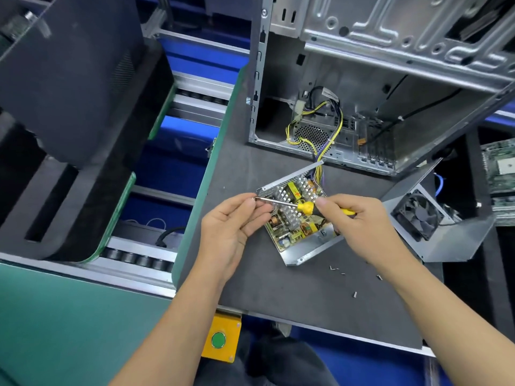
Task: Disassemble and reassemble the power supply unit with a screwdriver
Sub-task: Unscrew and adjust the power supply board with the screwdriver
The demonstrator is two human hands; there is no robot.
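Nearest, loose screws (355, 294) are scattered on the grey mat (278, 296). Above them, the screwdriver (306, 206) is gripped at its yellow handle by the curled fingers of the right hand (359, 221), while its shaft tip is pinched between thumb and fingertips of the left hand (237, 218), perhaps with a screw, though that cannot be told. Beneath lies the power supply unit (298, 218), opened, its board exposed; its fan cover (434, 227) is set aside to the right. Beyond stands the computer case (390, 79). A screw stage is judged in hand; next, the tip must be seated squarely.
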